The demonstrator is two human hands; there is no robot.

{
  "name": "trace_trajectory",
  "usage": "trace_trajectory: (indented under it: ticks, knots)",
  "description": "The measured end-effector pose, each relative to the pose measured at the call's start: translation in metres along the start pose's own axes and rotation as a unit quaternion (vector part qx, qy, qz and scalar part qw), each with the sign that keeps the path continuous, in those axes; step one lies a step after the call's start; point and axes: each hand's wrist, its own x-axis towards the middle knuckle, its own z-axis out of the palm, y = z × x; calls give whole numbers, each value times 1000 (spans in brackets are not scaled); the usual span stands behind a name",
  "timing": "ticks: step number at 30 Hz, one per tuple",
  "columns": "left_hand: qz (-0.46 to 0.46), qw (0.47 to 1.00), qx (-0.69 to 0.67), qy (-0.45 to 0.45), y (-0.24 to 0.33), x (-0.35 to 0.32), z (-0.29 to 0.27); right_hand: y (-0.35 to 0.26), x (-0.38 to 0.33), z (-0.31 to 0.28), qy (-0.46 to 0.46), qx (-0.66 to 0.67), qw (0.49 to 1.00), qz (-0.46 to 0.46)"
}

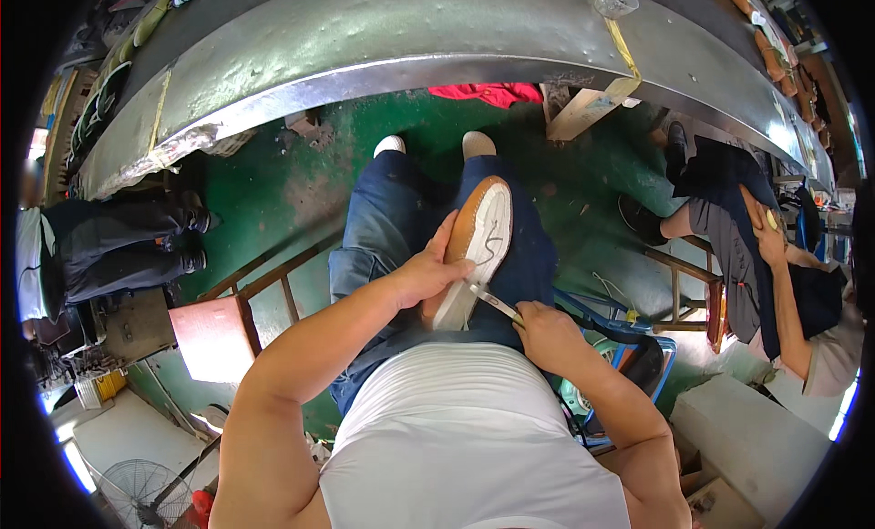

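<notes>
A tan shoe with a white sole (480, 237) lies sole-up on my lap, toe pointing away from me. My left hand (428, 272) grips it around the heel end and holds it steady. My right hand (545, 330) is closed on a small metal tool (492, 300), whose tip touches the sole's edge near the heel. A loose thread lies across the white sole. My legs are in blue jeans, with white shoe toes showing on the green floor.
A long grey metal workbench (383, 46) curves across the top. One person in dark trousers sits at left (118, 246), another bends over a wooden stool at right (729, 246). A wooden stool (219, 328), a fan (137, 488) and a blue crate (629, 347) stand close by.
</notes>
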Motion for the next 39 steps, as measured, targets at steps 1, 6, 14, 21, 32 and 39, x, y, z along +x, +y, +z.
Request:
trace_trajectory:
  ticks: [1,6,14,21,32,39]
  knots:
    - [1,999,-35,26,-5,4,2,-1,0,1,33,-51,998,-32]
    - [32,989,51,138,-24,10,19,-11,-12,1,-9,-149,988,-41]
    - [74,971,223,33,-40,-39,5,18,3,-15,-140,28,990,-20]
    - [1,966,240,100,-28,-49,26,1,19,-48,-71,208,975,11]
    - [82,988,-119,47,17,-72,-14,40,52,-94,154,261,953,-18]
    - [295,944,-96,113,212,-99,-81,96,77,-246,453,15,891,28]
